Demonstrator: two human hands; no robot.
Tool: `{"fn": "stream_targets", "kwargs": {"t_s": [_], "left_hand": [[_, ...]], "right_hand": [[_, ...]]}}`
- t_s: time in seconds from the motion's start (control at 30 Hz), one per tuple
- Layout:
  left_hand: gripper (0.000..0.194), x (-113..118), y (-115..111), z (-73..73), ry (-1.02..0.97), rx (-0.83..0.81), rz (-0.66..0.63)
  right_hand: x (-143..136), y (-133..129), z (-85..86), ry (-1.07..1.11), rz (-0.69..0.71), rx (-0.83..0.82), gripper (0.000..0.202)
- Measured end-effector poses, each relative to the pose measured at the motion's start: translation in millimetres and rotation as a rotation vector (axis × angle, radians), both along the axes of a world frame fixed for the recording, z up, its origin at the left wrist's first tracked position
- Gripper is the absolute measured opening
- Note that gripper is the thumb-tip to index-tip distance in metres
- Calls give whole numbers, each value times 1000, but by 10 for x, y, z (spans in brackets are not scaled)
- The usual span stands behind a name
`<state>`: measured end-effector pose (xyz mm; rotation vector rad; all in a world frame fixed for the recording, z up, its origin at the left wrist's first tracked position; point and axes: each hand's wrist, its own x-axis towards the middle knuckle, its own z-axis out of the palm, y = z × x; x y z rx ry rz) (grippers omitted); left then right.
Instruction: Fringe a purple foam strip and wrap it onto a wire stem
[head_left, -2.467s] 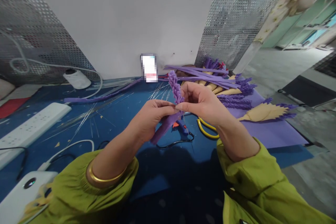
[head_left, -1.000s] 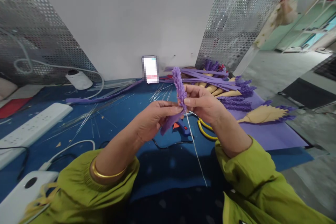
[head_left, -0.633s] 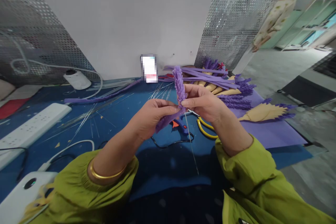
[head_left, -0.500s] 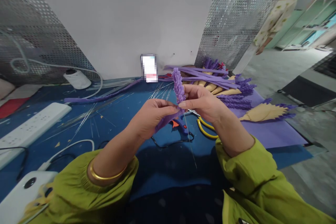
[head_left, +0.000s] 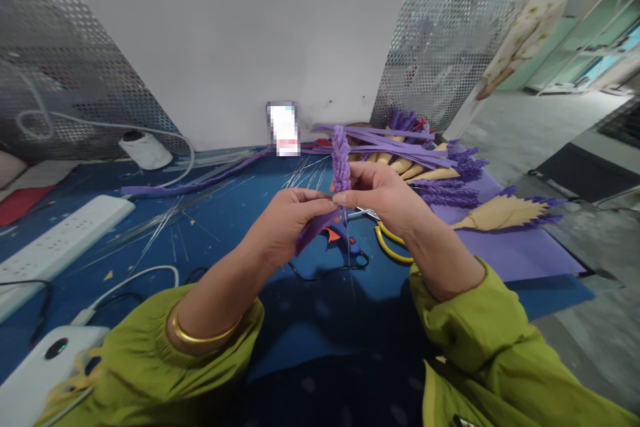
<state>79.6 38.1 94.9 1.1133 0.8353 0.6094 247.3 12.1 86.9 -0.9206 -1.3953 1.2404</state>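
A purple lavender flower spike (head_left: 341,157) on a thin wire stem stands nearly upright between my hands. My right hand (head_left: 377,197) pinches it at its lower end. My left hand (head_left: 295,220) is closed on a purple paper strip (head_left: 315,227) that hangs below its fingers, and the strip's upper end meets the spike's base. Thumbs of both hands almost touch there. Beneath them lie a blue glue gun (head_left: 345,240) with an orange trigger and yellow-handled scissors (head_left: 393,247), partly hidden by my right hand.
Purple strips (head_left: 395,147), lavender bunches (head_left: 445,193) and a tan-wrapped bunch (head_left: 510,213) lie on the right. Loose wires (head_left: 160,227) cross the blue table on the left, near a power strip (head_left: 60,240). A phone (head_left: 283,128) leans on the white board. Another person (head_left: 525,33) stands beyond.
The spike has turned a little and stands straighter, its wire swinging to the left. Both hands keep their grip, the right one shifting slightly left.
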Motion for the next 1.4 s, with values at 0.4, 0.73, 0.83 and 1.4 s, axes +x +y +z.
{"fn": "stream_targets", "kwargs": {"t_s": [0.4, 0.73, 0.83, 1.4], "left_hand": [[12, -37, 3, -72, 55, 166, -5], [14, 3, -7, -51, 106, 178, -4], [17, 0, 4, -55, 116, 156, -37], [26, -22, 27, -108, -7, 231, 281]], "right_hand": [[-32, -36, 34, -115, -79, -9, 26], [-35, -22, 28, -122, -125, 51, 24], [-36, -6, 11, -95, -146, 58, 24], [-81, 2, 24, -154, -344, 139, 26]]}}
